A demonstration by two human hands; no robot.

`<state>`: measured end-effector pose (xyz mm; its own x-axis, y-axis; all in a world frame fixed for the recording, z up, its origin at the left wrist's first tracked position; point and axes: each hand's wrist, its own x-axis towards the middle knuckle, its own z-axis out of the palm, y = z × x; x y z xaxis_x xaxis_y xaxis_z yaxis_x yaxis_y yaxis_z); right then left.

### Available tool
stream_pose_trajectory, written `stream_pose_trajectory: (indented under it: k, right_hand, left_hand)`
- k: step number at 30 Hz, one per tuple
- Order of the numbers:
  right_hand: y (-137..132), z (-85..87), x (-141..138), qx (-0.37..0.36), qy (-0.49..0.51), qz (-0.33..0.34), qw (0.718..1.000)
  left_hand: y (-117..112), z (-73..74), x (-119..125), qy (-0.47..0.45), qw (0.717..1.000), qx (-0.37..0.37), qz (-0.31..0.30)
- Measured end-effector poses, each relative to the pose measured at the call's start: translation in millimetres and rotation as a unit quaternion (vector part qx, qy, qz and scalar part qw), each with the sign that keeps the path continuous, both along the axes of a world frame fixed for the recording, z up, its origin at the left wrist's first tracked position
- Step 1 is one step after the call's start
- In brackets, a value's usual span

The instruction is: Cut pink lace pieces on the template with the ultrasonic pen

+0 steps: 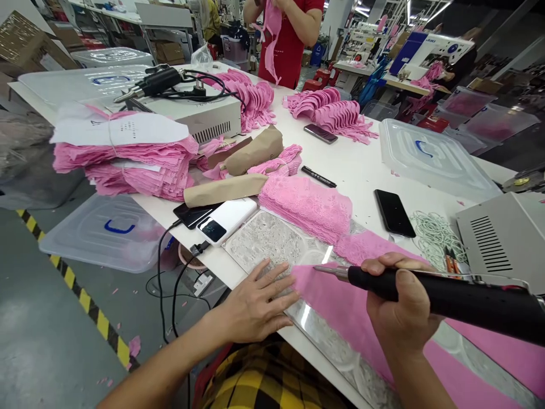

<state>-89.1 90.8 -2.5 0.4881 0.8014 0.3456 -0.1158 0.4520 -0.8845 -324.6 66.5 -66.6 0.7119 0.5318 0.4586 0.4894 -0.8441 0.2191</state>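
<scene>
left hand (254, 304) lies beside pink fabric (336, 309), right hand (398, 309) grips black tool (468, 301).

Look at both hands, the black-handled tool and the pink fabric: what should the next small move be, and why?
Probably a short draw of the black-handled tool along the edge of the pink fabric, away from the left hand: the right hand grips the tool, its metal tip is near that edge, and the left hand lies spread at the fabric's end, close to the tip.
</scene>
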Motion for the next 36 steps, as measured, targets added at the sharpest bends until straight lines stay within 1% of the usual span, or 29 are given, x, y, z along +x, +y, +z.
stream_pose_trajectory:
  k: [4, 8, 16, 20, 30, 36]
  right_hand:
    - [0, 3.0, -4, 0.0, 0.005, 0.004, 1.0]
    - [-3, 6.4, -13, -0.011, 0.017, 0.025, 0.999]
    - [-1, 5.2, -28, -0.008, 0.005, 0.051, 0.999]
    - [0, 2.8, -29, -0.004, -0.009, 0.049, 0.999]
    - [0, 2.3, -31, -0.011, 0.002, 0.044, 0.999]
    - [0, 1.5, -30, -0.017, -0.002, 0.045, 0.999]
  left_hand:
    - [-1, 0.2, -1, -0.007, 1.0, -0.001, -0.003]
    - [-3, -0.1, -4, -0.018, 1.0, 0.004, -0.008]
    - [-4, -1.1, -6, -0.017, 1.0, 0.004, -0.008]
    - [-3, -1.0, -5, -0.029, 0.999, 0.012, -0.007]
    - [-4, -4.4, -4, -0.045, 0.999, 0.016, -0.003]
    - [-4, -4.6, -5, -0.027, 1.0, 0.011, -0.006]
